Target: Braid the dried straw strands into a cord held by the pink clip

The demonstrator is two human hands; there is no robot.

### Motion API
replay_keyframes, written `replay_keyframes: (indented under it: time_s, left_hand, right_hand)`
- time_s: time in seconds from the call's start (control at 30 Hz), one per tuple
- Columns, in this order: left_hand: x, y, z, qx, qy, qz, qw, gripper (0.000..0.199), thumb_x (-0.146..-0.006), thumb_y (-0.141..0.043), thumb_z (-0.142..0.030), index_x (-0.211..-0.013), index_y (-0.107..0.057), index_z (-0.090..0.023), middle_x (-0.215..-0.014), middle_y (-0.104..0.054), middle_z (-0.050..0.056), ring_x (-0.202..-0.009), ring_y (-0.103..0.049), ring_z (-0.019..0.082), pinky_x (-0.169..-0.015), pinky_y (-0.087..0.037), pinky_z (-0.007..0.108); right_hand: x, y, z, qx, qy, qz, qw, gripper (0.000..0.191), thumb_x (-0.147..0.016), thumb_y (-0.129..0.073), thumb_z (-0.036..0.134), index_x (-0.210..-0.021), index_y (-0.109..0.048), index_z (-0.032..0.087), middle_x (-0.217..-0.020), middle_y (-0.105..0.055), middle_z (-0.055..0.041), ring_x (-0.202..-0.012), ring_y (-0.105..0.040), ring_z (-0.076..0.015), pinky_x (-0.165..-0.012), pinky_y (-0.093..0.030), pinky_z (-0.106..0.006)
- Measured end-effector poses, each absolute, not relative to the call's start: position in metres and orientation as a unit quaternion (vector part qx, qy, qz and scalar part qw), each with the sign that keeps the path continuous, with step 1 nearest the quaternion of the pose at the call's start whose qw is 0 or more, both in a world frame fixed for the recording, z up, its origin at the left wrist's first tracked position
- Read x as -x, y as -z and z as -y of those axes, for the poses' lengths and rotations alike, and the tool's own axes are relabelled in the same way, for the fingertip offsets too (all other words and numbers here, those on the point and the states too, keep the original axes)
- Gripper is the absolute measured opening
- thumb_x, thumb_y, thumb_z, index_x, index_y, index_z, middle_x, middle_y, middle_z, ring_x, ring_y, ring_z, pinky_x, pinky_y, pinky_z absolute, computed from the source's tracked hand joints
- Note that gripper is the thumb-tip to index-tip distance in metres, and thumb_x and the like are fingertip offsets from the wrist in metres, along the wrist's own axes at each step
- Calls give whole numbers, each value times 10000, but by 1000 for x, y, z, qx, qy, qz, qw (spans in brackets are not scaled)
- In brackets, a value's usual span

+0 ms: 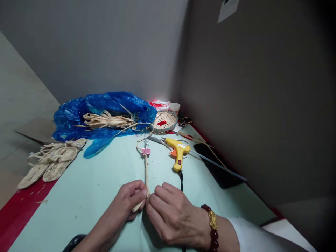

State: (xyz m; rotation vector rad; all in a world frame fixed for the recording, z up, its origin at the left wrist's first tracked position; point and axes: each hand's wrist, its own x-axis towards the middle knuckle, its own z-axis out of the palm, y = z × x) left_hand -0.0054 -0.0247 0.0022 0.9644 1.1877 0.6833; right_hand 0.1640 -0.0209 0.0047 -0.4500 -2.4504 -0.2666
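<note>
A thin braid of pale straw strands (146, 171) runs from a pink binder clip (146, 151) down to my two hands. My left hand (133, 198) pinches its near end between thumb and fingers, and a short pale strand shows beneath the thumb. Pressed close on the other side, my right hand (168, 211) is closed with its fingers curled; its fingertips are hidden but meet the braid's end. Beyond the clip, a loose strand curves back toward a bundle of dried straw (109, 120).
The bundle lies on a blue plastic bag (105, 99). A yellow glue gun (179, 150) rests over scissors (154, 139), with a black phone (222, 166) to the right. A round woven basket (166, 121) and a cup (174, 107) stand behind. Woven straw sandals (56, 159) sit at left.
</note>
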Motion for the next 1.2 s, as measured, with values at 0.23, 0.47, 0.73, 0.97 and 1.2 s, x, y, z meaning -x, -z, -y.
replay_keyframes:
  time_s: [0.23,0.47,0.73,0.97,1.2]
  left_hand:
    - [8,-3,25,-417,-328,-511,676,326,-748,-664,-420,-689,-434,-197,-508,-347,-111,-435,-175,43,-421,-80,211]
    - [10,2,23,-498,-307,-564,583,288,-750,-608,-377,-606,-433,-200,-466,-391,-84,-428,-217,65,-434,-123,228]
    - [20,6,19,-569,-291,-591,492,316,-728,-547,-433,-541,-420,-212,-487,-376,-62,-502,-319,119,-508,-231,246]
    - [43,6,16,-589,-230,-609,480,292,-753,-485,-435,-577,-446,-205,-493,-437,-49,-509,-337,123,-516,-246,250]
    - [52,-10,8,-664,-140,-654,334,255,-772,-422,-346,-556,-404,-211,-542,-408,-42,-579,-415,149,-565,-286,260]
  right_hand:
    - [-166,-2,21,129,70,950,276,219,-886,-432,107,-729,-585,114,-699,-537,-52,-637,-426,-164,-541,-259,-323]
    - [-173,-41,-24,446,-213,823,279,269,-980,-386,276,-914,-615,151,-838,-646,-49,-755,-553,-136,-701,-364,-249]
    - [-126,-34,-112,487,-231,815,211,198,-891,-536,245,-772,-636,123,-745,-663,-69,-750,-590,-154,-671,-379,-240]
    - [-126,-19,-117,506,-255,802,188,212,-929,-535,322,-944,-625,132,-912,-645,-35,-844,-619,-166,-789,-499,-370]
    - [-129,-10,-132,514,-303,783,176,256,-925,-547,325,-1094,-595,140,-1069,-620,-69,-912,-617,-185,-795,-521,-385]
